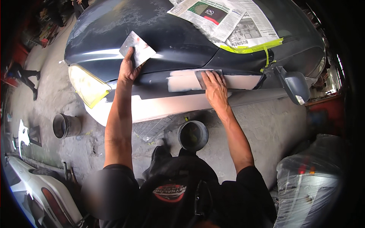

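Note:
My left hand (129, 68) is over the dark car hood (171, 41), its thumb and fingers closed on the lower corner of a flat, pale square sheet (139, 48) with reddish smears. My right hand (216, 88) presses a grey rectangular piece of sandpaper (199, 79) flat against the fender (152, 81). Its fingers lie along the sheet and partly cover it. Under and beside the sandpaper runs a pale pinkish-white patch (243, 82) on the fender. Another pale band (159, 107) stretches below it on the car's side.
Newspaper (253, 26) with yellow-green tape (251, 48) covers the windshield. The headlight (86, 85) is masked; a side mirror (295, 85) juts out at right. Buckets (193, 136) (66, 125) stand on the floor. Plastic-wrapped parts (308, 186) lie lower right, a bumper (49, 190) lower left. Other people (24, 78) are at far left.

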Demonstrator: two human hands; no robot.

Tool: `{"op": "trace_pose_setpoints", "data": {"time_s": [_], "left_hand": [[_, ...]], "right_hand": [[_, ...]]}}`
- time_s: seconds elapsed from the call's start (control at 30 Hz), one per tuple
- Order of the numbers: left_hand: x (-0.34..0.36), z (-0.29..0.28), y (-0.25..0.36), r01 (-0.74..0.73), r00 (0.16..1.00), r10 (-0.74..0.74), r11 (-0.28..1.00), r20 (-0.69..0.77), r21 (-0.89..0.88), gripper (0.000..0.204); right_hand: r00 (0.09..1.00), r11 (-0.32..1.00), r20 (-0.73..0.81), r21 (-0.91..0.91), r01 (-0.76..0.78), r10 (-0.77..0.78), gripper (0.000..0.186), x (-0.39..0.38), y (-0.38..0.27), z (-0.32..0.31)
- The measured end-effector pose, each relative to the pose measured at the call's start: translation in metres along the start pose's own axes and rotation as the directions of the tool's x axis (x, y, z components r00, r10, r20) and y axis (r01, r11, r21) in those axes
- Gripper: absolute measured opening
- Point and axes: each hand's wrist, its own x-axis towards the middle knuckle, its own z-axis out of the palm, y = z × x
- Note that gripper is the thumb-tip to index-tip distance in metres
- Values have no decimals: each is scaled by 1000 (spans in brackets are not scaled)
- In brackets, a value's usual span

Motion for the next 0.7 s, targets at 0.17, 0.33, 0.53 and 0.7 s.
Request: {"op": "trace_pose_setpoints", "data": {"time_s": [0.17,0.33,0.53,0.7], "left_hand": [[-1,-2,-2,-16,1000,16,1000,-7,20,40],[-1,1,-3,0,1000,0,1000,12,1,41],[1,4,-5,-11,1000,11,1000,-28,16,41],[-13,7,11,-3,999,8,996,-49,92,39]], "right_hand": [[998,999,70,-52,12,-9,39,-17,3,-7],[998,998,22,-42,-56,57,39,1,5,-22],[997,997,34,-35,-62,63,42,10,8,-7],[1000,1000,23,23,4,-5,46,11,-6,-14]]}}
